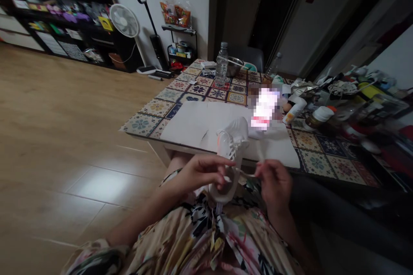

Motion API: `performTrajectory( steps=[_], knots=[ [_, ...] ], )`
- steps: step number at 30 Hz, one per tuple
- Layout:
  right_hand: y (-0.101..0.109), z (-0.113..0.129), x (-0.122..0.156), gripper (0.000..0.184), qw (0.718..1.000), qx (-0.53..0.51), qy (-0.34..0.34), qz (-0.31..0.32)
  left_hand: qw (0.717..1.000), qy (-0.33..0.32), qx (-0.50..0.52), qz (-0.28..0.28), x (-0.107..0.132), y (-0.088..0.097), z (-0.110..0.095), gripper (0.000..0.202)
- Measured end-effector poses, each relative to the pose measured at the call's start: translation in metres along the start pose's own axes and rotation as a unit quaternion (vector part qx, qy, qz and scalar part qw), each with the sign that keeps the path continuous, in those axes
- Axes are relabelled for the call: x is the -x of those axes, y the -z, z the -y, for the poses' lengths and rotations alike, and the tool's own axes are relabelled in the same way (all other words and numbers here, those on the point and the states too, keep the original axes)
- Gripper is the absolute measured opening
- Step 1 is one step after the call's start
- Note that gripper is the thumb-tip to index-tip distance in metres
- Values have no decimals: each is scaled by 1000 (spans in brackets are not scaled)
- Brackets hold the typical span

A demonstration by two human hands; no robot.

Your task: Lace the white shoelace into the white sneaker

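From my seat the wooden floor (64, 129) fills the left of the view, and a low table (151, 116) with a patterned top runs across the middle, cluttered at its far right. A white sheet (200, 124) lies on its near edge. A white shoe (232, 139) leans toe-up against that edge, with its heel down on my floral dress (200, 232), so it sits between table and lap, right in front of me.

My left hand (203, 172) is at the shoe's opening with its fingertips pinched on the lace (247, 173), close to the eyelets. My right hand (274, 184) is just beside it and pinches the same lace further along, so a short stretch runs taut between them. Both grips are fingertip pinches, not fists.

The step looks like working the lace through the upper eyelets. To do it well, I would brace the shoe with the left palm so the heel cannot slide off the lap. I would keep the pull level with the eyelet row, hold the strand flat and untwisted, and draw gently. The light is dim and I cannot make out the lace tip, so I would go by feel.
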State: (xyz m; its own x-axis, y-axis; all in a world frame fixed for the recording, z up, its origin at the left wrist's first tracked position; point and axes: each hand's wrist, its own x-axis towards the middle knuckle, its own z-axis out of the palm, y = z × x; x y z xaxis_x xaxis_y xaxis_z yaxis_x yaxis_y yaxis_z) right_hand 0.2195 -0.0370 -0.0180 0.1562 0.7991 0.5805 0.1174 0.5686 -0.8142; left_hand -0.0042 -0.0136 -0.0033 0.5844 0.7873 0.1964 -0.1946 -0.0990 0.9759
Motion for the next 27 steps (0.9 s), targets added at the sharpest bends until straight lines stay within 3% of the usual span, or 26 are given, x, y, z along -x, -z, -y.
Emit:
performTrajectory(
  steps=[1,3,5,8,13,17,20,21,24,27],
  knots=[
    [-3,0,4,15,994,61,43,79,999,26,-21,13,-1,-6,-1,36],
    [-7,3,8,11,960,139,127,207,998,15,-63,3,-4,-14,-3,40],
    [-9,8,7,9,936,160,176,258,994,-23,-108,-26,-6,-17,-4,38],
    [-11,14,3,11,933,160,188,263,981,-84,-165,-59,-7,-15,-2,33],
    [-11,13,7,18,945,152,181,225,967,-138,-211,-40,-6,-15,4,27],
    [-8,6,17,24,982,111,113,101,968,-140,-208,3,-4,-18,2,24],
    [-7,5,19,14,990,120,59,48,966,-148,-213,1,-3,-19,-1,23],
    [-7,6,18,5,988,126,60,61,965,-154,-214,-11,-3,-19,-3,23],
    [-8,10,13,20,972,132,107,164,960,-178,-209,-63,-2,-19,-5,23],
    [-10,14,9,21,951,139,145,237,952,-202,-211,-89,-1,-19,-6,17]
  ],
)
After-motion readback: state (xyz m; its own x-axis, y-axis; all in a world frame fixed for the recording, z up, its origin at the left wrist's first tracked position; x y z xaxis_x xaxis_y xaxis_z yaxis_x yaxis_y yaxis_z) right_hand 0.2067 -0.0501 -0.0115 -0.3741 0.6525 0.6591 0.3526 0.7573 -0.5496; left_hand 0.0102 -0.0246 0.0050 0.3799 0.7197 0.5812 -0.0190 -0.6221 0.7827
